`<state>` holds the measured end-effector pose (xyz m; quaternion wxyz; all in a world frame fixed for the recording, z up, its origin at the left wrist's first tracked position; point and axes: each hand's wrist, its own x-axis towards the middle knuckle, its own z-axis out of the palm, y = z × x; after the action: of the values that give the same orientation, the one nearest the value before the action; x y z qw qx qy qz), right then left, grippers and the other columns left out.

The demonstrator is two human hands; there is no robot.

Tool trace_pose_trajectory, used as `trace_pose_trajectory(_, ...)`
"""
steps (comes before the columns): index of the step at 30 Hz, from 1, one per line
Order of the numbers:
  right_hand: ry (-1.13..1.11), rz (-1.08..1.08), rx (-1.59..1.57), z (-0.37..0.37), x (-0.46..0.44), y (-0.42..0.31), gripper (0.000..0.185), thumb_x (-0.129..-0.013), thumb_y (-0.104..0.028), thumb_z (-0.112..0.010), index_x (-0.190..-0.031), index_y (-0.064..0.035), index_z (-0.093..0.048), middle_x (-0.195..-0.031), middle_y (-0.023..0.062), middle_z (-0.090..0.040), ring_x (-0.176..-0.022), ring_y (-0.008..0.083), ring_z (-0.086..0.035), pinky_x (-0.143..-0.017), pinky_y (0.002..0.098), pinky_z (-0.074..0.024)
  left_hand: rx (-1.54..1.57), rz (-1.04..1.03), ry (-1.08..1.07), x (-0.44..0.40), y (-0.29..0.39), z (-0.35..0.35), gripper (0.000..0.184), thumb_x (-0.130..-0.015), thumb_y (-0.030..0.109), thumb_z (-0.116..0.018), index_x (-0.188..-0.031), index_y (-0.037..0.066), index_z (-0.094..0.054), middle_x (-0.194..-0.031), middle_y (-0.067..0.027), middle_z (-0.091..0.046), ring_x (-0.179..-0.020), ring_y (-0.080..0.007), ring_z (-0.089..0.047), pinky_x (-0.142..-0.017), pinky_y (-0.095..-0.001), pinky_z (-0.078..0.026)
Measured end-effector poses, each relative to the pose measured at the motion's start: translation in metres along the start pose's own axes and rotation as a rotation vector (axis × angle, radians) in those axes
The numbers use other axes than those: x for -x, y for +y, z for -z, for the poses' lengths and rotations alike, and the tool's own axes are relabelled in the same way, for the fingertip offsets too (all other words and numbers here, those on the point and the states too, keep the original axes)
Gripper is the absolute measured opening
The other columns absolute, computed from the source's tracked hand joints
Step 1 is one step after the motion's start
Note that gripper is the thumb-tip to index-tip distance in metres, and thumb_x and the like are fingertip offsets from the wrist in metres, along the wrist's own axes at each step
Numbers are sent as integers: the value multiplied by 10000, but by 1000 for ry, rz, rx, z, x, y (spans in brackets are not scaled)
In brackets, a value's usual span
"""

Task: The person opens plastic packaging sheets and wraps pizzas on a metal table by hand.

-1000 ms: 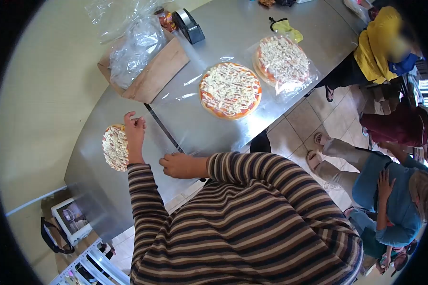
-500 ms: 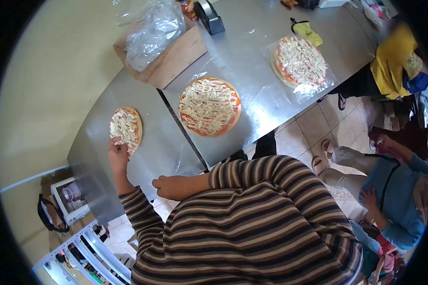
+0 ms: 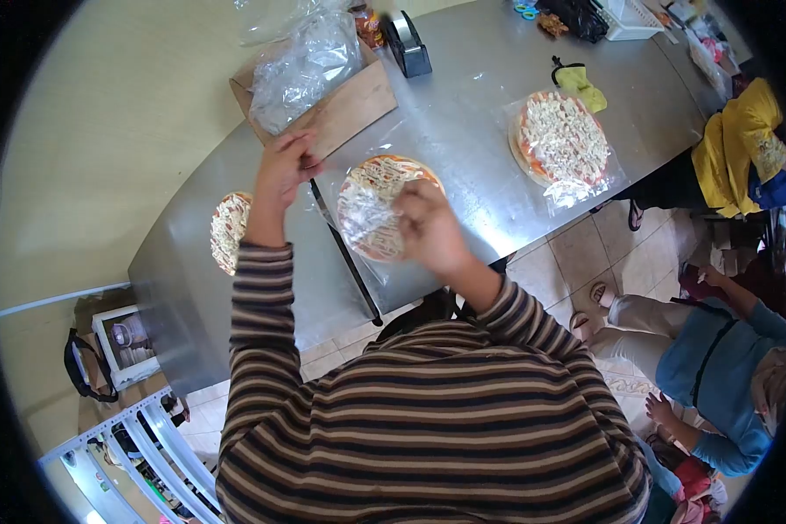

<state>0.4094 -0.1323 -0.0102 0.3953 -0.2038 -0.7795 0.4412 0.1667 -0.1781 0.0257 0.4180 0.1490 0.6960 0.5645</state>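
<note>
A middle pizza (image 3: 374, 205) with white topping looks hazy, as if under clear plastic film. My right hand (image 3: 430, 229), blurred, is over its right side with fingers bent together; what they pinch cannot be made out. My left hand (image 3: 290, 168) is raised between this pizza and the cardboard box, its fingertips drawn together, with any held film too faint to tell. A smaller pizza (image 3: 229, 231) lies at the left, partly behind my left forearm. At the right, another pizza (image 3: 563, 140) rests in clear plastic.
A cardboard box (image 3: 349, 109) of clear plastic bags stands against the wall beside a black tape dispenser (image 3: 408, 45). Beyond the right pizza lie a yellow-green cloth item (image 3: 579, 86) and a white basket (image 3: 630, 21). People stand at the right, past the metal table's (image 3: 472, 113) edge.
My left hand has moved from the smaller left pizza up toward the box. My right hand has reached from near my body to the middle pizza, which now looks hazier. The view has shifted.
</note>
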Motion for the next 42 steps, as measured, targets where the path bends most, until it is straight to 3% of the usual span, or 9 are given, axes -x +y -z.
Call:
trace_pose_trajectory(5, -16, -188, 150, 22, 13, 59, 182, -662, 90, -513, -796, 12, -608, -805, 132, -552, -726, 271, -559, -638, 304, -462, -17, 1, 72, -24, -27, -65, 171, -866, 142, -523, -982, 36, -590, -713, 8, -511, -621, -103, -525, -602, -268, -512)
trace_pose_trajectory(7, -11, -280, 169, 26, 21, 71, 173, -678, 81, -510, -796, 9, -614, -786, 130, -554, -696, 258, -564, -626, 304, -465, -157, -128, 51, -47, -51, -77, 152, -860, 126, -528, -948, 22, -596, -725, -6, -533, -626, -101, -531, -599, -266, -511)
trace_pose_trajectory(10, -41, -448, 87, 33, 22, 73, 111, -661, 44, -561, -763, 12, -593, -808, 150, -548, -750, 322, -558, -662, 364, -465, -237, -227, 66, -72, -77, -88, 170, -872, 130, -523, -969, 7, -587, -770, -16, -556, -653, -91, -534, -597, -239, -494)
trace_pose_trajectory(13, -20, -476, 28, 34, 22, 83, 63, -719, 26, -576, -767, -1, -606, -757, 100, -548, -651, 204, -566, -585, 280, -459, -240, -219, 82, -90, -92, -95, 180, -881, 140, -522, -981, 2, -580, -786, -18, -566, -677, -92, -543, -606, -222, -482)
trace_pose_trajectory(17, -46, -410, 165, 32, 30, 114, 98, -719, -4, -623, -809, 0, -584, -765, 88, -553, -625, 183, -551, -583, 263, -455, -187, -244, 2, -96, -96, -98, 172, -857, 133, -549, -948, -6, -592, -777, -47, -587, -669, -113, -562, -643, -257, -492)
trace_pose_trajectory(25, -56, -526, 110, 30, 32, 128, 343, -711, 21, -625, -1023, 6, -484, -844, 120, -576, -718, 185, -580, -617, 277, -469, -839, -528, 80, -23, -62, -6, 245, -853, 178, -554, -1053, 39, -578, -935, -156, -609, -865, -273, -588, -780, -319, -461)
trace_pose_trajectory(31, -122, -646, 103, 33, 27, 118, 356, -703, 42, -620, -1034, 7, -493, -917, 112, -594, -740, 172, -578, -624, 264, -466, -628, -167, -65, -1, -113, 71, 262, -827, 151, -585, -1063, 37, -579, -948, -113, -591, -912, -211, -565, -795, -322, -459)
trace_pose_trajectory(37, -129, -637, 159, 32, 26, 115, 337, -702, 46, -624, -1016, 2, -510, -900, 95, -599, -742, 149, -581, -635, 257, -465, -663, -152, -201, -1, -115, 72, 131, -800, 104, -597, -912, 39, -611, -874, -78, -589, -836, -192, -577, -767, -312, -462)
trace_pose_trajectory(42, -69, -546, 142, 28, 30, 119, 311, -691, 9, -615, -988, 13, -521, -859, 122, -605, -630, 180, -580, -603, 283, -469, -870, -306, -114, -24, -122, 80, 68, -793, 66, -558, -828, 18, -593, -815, -128, -602, -792, -255, -587, -735, -340, -459)
